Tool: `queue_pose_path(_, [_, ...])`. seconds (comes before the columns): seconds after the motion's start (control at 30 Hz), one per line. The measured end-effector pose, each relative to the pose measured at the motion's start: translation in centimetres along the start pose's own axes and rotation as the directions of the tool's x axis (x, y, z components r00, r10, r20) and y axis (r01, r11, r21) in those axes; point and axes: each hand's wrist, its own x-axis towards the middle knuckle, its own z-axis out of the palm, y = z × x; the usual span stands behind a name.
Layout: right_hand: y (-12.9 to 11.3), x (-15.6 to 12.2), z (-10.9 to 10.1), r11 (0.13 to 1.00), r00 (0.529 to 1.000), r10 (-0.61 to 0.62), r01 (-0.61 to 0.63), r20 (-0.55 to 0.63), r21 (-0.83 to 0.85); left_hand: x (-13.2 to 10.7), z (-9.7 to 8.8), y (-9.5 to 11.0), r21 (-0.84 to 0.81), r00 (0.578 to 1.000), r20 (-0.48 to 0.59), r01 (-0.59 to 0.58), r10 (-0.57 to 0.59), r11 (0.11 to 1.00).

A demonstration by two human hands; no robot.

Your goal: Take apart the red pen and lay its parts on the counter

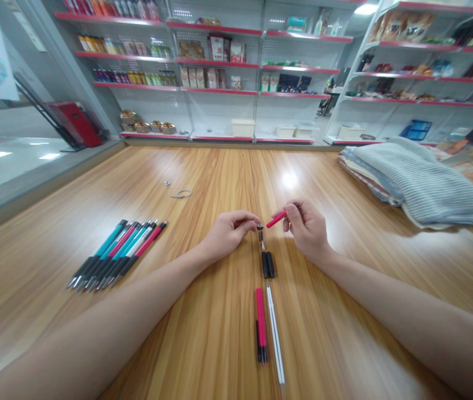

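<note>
A red-pink pen barrel (pixel 277 218) is held in my right hand (pixel 308 229), between thumb and fingers, its open end pointing down and left. My left hand (pixel 233 232) has thumb and forefinger closed beside some small dark pen parts (pixel 260 234); whatever it pinches is too small to make out. Below these lies a small pale tip (pixel 263 245). Two black grips (pixel 268 265) rest side by side nearer to me. Closer still, red-pink barrels with black clips (pixel 260 322) lie left of white ink refills (pixel 275 333).
Several assembled pens (pixel 117 253) in teal, red and white lie in a slanted row on the wooden table (pixel 203 344), at left. A thin ring-shaped item (pixel 183 194) and a small metal piece (pixel 167 183) lie further back. Folded cloths (pixel 423 180) are stacked at right; stocked shelves (pixel 219 64) stand behind.
</note>
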Motion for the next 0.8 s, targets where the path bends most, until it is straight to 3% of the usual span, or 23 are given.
queue_pose_path(0.17, [0.36,0.05,-0.20,1.000,1.000,0.002,-0.002,0.020,0.019,-0.10,0.24,0.31,-0.118,1.000,0.009,0.023,-0.022,0.993])
queue_pose_path(0.37, [0.48,-0.27,-0.66,0.988,0.990,-0.057,0.075,0.132,-0.134,-0.13,-0.05,0.33,-0.006,0.999,0.004,-0.055,0.055,0.998])
queue_pose_path(0.57, [-0.08,-0.33,-0.81,0.896,0.909,-0.254,0.350,0.329,-0.273,-0.30,0.02,0.08,-0.036,0.999,0.021,-0.033,0.034,0.999])
queue_pose_path(0.8, [-0.44,-0.29,-0.55,0.873,0.858,-0.286,0.417,0.427,-0.254,-0.21,0.04,0.01,-0.097,0.999,0.018,-0.035,0.037,0.995])
